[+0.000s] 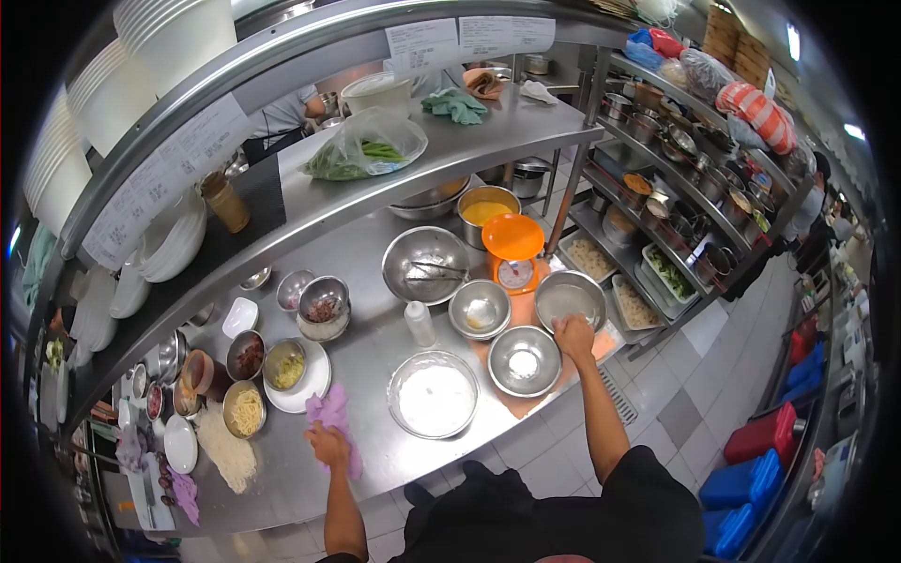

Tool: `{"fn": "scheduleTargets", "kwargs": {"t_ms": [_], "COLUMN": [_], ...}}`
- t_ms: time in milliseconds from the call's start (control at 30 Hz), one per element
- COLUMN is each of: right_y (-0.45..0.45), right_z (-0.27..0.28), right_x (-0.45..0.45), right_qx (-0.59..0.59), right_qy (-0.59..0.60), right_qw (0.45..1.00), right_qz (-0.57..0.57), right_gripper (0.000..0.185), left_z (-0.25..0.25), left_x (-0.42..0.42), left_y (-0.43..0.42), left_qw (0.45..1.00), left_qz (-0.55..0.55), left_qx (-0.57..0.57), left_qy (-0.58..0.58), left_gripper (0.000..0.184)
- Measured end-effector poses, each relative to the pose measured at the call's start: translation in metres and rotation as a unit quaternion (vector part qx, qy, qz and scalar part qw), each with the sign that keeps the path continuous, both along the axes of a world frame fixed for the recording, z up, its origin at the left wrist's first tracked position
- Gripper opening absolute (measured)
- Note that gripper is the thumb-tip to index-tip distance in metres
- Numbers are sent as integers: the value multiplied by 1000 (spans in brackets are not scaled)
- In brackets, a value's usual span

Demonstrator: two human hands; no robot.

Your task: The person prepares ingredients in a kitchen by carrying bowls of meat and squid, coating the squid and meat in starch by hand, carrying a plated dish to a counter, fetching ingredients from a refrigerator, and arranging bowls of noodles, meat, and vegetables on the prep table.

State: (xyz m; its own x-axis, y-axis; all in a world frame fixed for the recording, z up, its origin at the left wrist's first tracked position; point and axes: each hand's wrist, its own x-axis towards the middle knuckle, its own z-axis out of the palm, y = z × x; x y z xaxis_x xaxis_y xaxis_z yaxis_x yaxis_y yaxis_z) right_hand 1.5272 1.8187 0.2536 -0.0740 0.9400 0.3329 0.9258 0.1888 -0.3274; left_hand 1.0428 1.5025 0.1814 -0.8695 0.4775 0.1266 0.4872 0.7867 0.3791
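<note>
My left hand is closed on a purple cloth lying on the steel table. At the right end, my right hand grips the near rim of a metal bowl. Directly beside that bowl sits another shiny metal bowl. Behind it stands a metal bowl with a little yellowish residue. Between my hands is a wide metal bowl with white contents. An orange scale with an orange pan stands just past the bowls.
A white squeeze bottle and a large bowl with dark utensils stand mid-table. Bowls of food, including noodles, and scattered flour lie left. A steel shelf overhangs the back. A pot rack stands right.
</note>
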Motion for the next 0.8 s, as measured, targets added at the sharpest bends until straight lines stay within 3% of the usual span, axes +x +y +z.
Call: {"fn": "scheduleTargets", "kwargs": {"t_ms": [33,100,267,367,433,500,633,700,800], "right_y": [4,9,13,13,16,16,5,-9,-47], "right_z": [1,1,-1,0,-1,-9,8,37,94], "right_x": [-1,-3,-3,-3,-2,-2,-9,-26,-84], "right_qx": [0,-133,-70,-61,-66,20,117,174,185], "right_qy": [4,22,98,128,132,184,262,249,334], "right_qw": [1000,990,991,987,986,981,958,953,919], "right_qz": [-1,-28,-60,-74,-77,-54,-2,6,97], "right_gripper": [35,44,47,42,39,23,14,15,10], "left_z": [-6,1,13,-25,-32,-20,-9,-11,-14], "left_x": [-3,-1,8,-11,-12,-2,20,24,20], "left_y": [2,2,-1,-12,-18,-21,-19,-16,-18], "left_qw": [1000,999,998,992,989,985,983,988,988], "left_qz": [1,2,-25,-97,-128,-160,-154,-128,-130], "left_qx": [-17,-35,-54,-1,9,18,4,1,40], "left_qy": [6,14,-2,86,75,64,97,90,76], "left_gripper": [40,39,35,32,32,31,35,36,41]}}
